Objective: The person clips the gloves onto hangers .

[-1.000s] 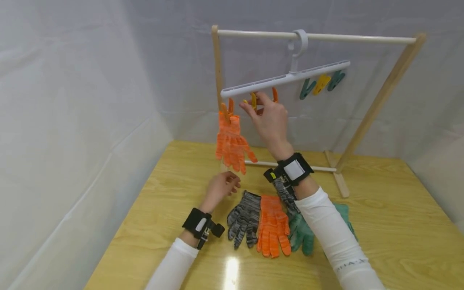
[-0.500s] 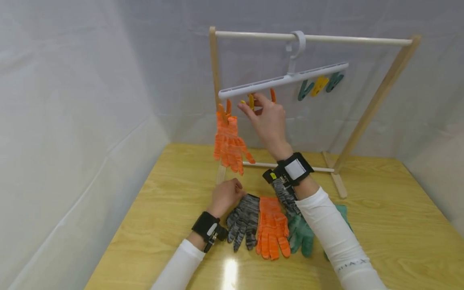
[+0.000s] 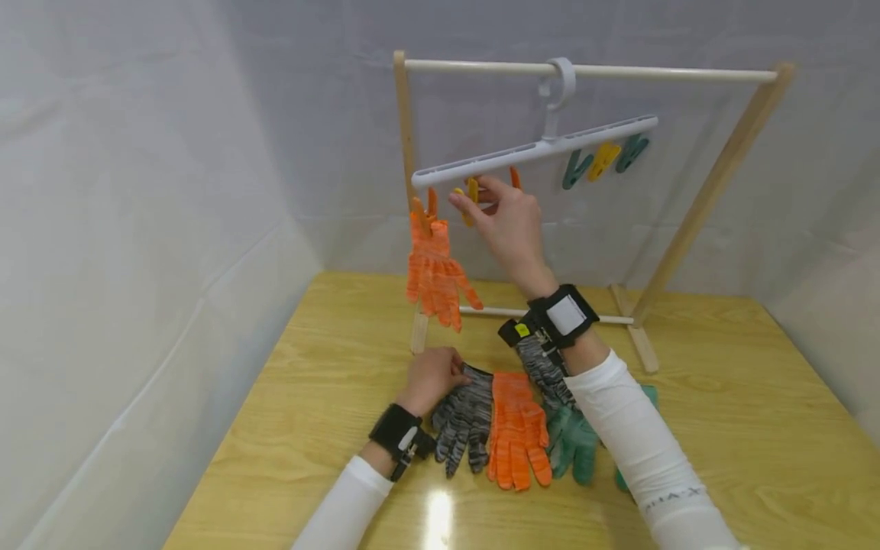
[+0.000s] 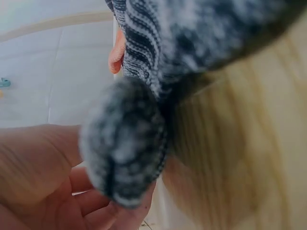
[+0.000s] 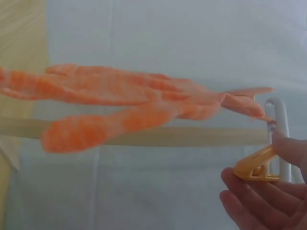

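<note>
Grey glove (image 3: 464,416) gripped by left fingers (image 3: 450,367) — right fingers (image 3: 474,205) pinch yellow clip (image 3: 471,191).

Rack (image 3: 715,183): stands at the back of the table (image 3: 742,428), its feet on the tabletop. Hanger (image 3: 536,150): hooked over the rack's top bar, tilted, left end lower. Hung glove (image 3: 435,271): clipped under the hanger's left end by a peg (image 3: 426,210). Second peg (image 3: 471,191): just right of it, pinched in my right hand (image 3: 505,225). Three pegs (image 3: 603,159): under the hanger's right half. Row of gloves (image 3: 519,428): flat on the table before the rack (rightmost ones partly under my right forearm). My left hand (image 3: 431,378): on the leftmost glove (image 3: 464,416), at its far end.
</note>
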